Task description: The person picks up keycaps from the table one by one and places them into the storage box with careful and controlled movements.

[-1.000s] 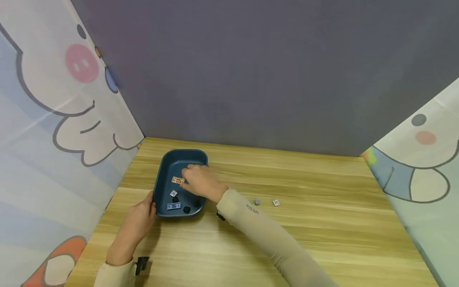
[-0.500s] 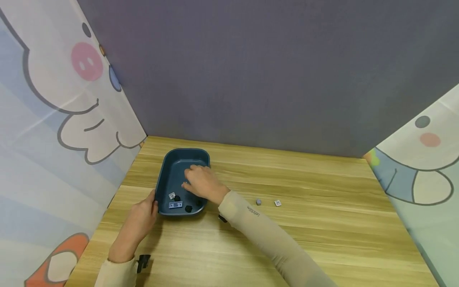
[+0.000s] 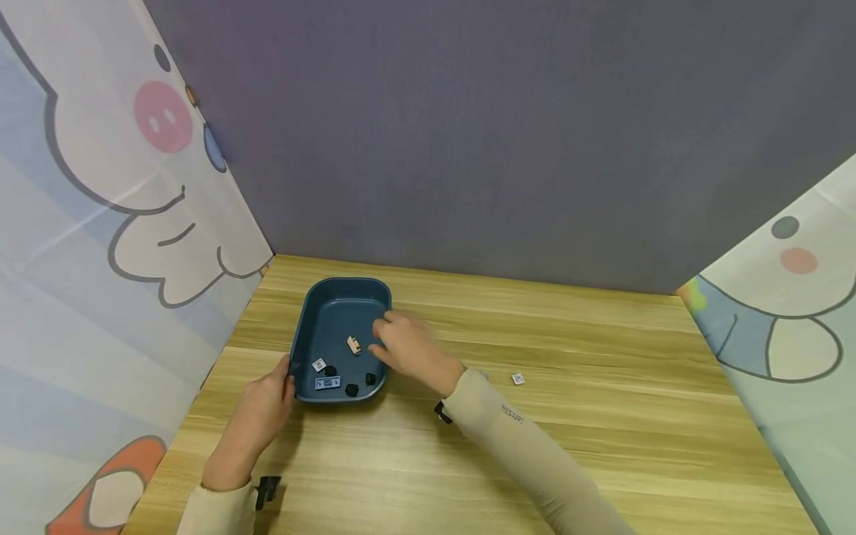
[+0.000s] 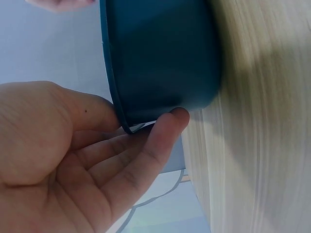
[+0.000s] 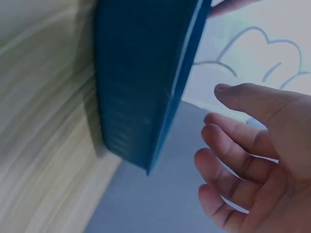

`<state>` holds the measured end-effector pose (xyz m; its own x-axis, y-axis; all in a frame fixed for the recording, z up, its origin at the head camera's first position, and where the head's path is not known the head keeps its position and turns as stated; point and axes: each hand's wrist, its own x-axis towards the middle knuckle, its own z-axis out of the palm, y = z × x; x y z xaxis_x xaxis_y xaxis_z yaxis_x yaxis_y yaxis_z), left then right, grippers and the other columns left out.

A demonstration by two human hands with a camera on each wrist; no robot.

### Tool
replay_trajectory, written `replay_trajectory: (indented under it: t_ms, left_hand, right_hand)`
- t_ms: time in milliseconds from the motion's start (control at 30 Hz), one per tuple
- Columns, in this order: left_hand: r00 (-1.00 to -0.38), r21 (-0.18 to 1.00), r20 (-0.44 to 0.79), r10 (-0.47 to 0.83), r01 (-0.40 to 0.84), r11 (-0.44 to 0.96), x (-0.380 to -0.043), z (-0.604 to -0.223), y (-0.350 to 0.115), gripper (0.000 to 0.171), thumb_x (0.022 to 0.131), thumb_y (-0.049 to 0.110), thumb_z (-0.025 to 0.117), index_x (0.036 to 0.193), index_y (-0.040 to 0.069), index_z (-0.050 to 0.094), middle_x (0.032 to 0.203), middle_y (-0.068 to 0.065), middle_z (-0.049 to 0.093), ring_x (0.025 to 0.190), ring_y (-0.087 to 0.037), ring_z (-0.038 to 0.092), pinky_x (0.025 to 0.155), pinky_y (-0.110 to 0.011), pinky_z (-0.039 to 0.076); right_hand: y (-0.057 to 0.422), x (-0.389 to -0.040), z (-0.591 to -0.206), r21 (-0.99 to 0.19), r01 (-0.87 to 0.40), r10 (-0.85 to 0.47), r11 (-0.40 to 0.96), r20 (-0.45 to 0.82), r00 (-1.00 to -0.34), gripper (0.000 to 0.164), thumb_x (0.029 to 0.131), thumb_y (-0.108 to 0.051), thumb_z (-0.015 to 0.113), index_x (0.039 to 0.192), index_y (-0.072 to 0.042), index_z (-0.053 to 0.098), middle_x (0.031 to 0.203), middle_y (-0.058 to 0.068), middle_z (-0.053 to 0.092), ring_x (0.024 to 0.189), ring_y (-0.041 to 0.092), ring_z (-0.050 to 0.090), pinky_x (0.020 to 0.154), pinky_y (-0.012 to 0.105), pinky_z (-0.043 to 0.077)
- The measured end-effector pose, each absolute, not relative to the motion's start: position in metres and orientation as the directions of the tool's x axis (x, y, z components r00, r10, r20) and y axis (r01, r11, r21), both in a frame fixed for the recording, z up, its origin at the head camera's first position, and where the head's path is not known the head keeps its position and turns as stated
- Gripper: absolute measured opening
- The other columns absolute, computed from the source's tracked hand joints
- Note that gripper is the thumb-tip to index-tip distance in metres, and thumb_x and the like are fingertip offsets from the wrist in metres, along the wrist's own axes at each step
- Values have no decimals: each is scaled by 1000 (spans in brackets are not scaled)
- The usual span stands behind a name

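Observation:
My left hand [image 3: 266,401] grips the left rim of a dark blue tray [image 3: 343,288]. In the left wrist view, thumb and fingers [image 4: 133,162] pinch the tray's edge. Over the right rim, my right hand [image 3: 411,348] holds nothing, its fingers [image 5: 228,170] loosely curled in the right wrist view. A small peach printed tile [image 3: 354,345] lies in the tray, nearest that hand. Toward the tray's front are a blue banknote-like tile [image 3: 328,383], a white square tile [image 3: 319,365] and several small black pieces [image 3: 351,389].
Right of the tray, a white square tile [image 3: 518,379] lies on the wooden table [image 3: 602,416]. A small grey piece [image 3: 484,376] shows partly behind the right sleeve. A grey panel [image 3: 468,148] stands at the back, with cartoon-printed sheets [image 3: 73,223] at both sides.
The right hand has let go of the peach tile and moved right, out over the tray's rim. That tile now lies turned, farther right in the tray. The left hand keeps its grip.

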<state>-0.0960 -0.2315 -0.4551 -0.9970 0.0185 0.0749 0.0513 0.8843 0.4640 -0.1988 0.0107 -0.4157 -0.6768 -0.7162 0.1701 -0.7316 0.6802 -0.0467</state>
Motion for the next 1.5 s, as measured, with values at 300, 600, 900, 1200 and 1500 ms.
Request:
replay_trajectory:
  t_ms: [300,600,900,1200,1500]
  left_hand:
    - [-997,460,77,21,54,886,-95,-456,-231,43,99,-2,50,136,-23,42,122,-42,56,102,-53,62,78,-60,53]
    - [-996,460,91,18,58,886,-95,-457,-231,43,98,-3,50,135,-23,43,121,-42,56,100,-53,62,78,-60,53]
    - [-997,457,83,10,47,888,-94,-458,-231,43,98,-2,50,135,-23,43,121,-42,56,101,-54,62,79,-61,52]
    - [-994,451,103,17,62,890,-95,-458,-230,43,98,-3,51,134,-23,43,118,-42,57,99,-54,62,78,-61,52]
    - [-996,457,93,15,56,888,-96,-457,-229,43,98,-2,51,135,-23,43,120,-41,57,99,-53,63,77,-60,52]
  right_hand:
    - [62,-185,-409,-100,-704,-668,703,248,-702,17,91,-26,76,97,-10,73,87,0,63,77,14,59,68,32,50]
    - [105,-170,-417,-92,-662,-623,744,264,-736,16,88,-23,80,94,-10,74,84,0,63,75,17,61,72,35,54]
    - [127,-153,-438,-42,-655,-623,755,266,-735,19,85,-29,81,90,-12,74,80,-2,62,70,15,61,65,36,52]
    - [134,-143,-472,-80,-614,-597,785,168,-785,20,87,-33,79,87,-13,72,79,-3,60,70,14,59,64,36,52]
    - [134,-141,-487,-75,-578,-565,813,138,-813,23,88,-34,77,81,-14,68,72,-6,51,64,12,51,56,31,46]
